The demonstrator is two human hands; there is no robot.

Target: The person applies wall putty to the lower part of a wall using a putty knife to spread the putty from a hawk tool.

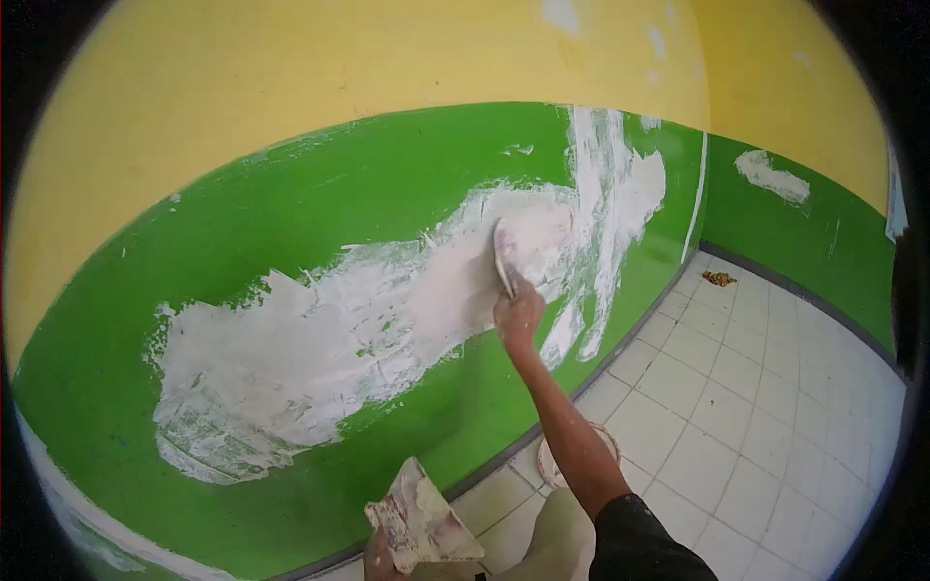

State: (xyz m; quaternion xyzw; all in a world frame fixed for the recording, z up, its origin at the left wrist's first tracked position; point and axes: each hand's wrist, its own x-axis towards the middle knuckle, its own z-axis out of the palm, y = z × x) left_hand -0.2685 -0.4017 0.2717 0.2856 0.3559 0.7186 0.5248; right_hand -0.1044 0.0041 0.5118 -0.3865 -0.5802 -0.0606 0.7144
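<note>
My right hand (519, 315) is wrapped around the handle of a putty knife (504, 254), whose blade lies against the wall. Beneath and around the blade spreads a wide patch of white filler (281, 353) on the green painted wall (320, 218). Low in the view, my left hand (380, 556) grips a flat, roughly square plate (422, 518) smeared with filler. Part of that hand is cut off by the lower edge and hidden by the plate.
A round bucket (545, 467) stands on the tiled floor (673, 378), partly behind my right forearm. Brownish debris (719, 279) lies near the corner. The adjoining wall bears another filler patch (772, 177). Above the green is yellow paint (320, 68).
</note>
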